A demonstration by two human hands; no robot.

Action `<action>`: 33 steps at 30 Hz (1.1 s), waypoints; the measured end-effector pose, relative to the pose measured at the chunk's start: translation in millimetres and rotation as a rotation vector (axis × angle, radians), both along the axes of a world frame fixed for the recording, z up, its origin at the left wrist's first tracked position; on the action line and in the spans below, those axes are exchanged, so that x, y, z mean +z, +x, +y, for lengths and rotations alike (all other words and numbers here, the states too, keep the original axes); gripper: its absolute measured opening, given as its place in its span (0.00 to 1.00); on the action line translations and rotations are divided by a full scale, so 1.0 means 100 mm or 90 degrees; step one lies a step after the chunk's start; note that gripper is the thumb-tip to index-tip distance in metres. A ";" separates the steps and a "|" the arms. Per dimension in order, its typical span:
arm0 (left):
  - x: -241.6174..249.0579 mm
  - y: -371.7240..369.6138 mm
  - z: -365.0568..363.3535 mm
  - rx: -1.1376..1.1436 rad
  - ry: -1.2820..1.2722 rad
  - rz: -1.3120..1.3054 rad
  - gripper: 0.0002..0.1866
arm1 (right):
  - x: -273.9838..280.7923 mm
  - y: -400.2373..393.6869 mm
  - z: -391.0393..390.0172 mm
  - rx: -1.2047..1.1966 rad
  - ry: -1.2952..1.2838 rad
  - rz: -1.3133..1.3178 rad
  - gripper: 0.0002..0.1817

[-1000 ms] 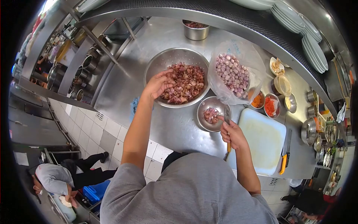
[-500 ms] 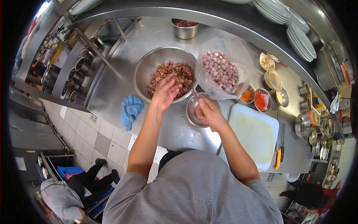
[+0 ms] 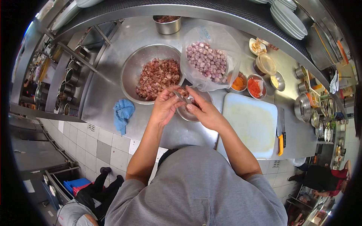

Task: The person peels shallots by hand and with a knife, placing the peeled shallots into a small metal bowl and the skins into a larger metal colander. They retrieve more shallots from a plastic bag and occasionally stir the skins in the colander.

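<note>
My left hand (image 3: 165, 107) is closed, pinching a small reddish shallot (image 3: 182, 92) between its fingertips. My right hand (image 3: 205, 113) is curled close beside it, around a small knife (image 3: 181, 98) whose handle is hidden by the fingers. Both hands meet above a small steel bowl (image 3: 209, 98), which they partly cover. Just beyond the left hand, a large steel colander (image 3: 130, 64) holds a heap of reddish-brown shallot skins (image 3: 158, 77). A clear plastic bag (image 3: 232, 41) full of purple shallots (image 3: 206, 62) stands to the right of it.
A white cutting board (image 3: 249, 126) lies at right, with an orange-handled knife (image 3: 281, 141) alongside. Bowls of orange pieces (image 3: 238, 83) and chopped red pieces (image 3: 255, 88) stand behind it. A blue cloth (image 3: 123, 113) is at left; a plate shelf (image 3: 211, 9) overhangs the back.
My left hand has come away from the skins in the colander and joined my right hand over the small bowl. The whole view has shifted slightly, moving the counter items leftward.
</note>
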State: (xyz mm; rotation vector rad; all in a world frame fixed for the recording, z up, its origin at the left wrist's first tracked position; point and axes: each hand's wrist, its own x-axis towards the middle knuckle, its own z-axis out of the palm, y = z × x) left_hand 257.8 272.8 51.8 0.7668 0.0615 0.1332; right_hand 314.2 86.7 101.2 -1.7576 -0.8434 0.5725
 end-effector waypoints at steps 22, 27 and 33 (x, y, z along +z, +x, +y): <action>0.06 -0.04 -0.70 0.056 0.121 -0.024 0.15 | -0.14 -0.11 -0.32 -0.152 0.138 0.082 0.14; 0.03 0.05 -0.60 -0.002 0.070 0.060 0.15 | -0.23 0.01 -0.37 -0.154 0.224 0.496 0.13; -0.21 0.08 -0.57 -0.061 0.088 0.149 0.15 | -0.40 0.05 -0.34 -0.157 0.196 0.564 0.13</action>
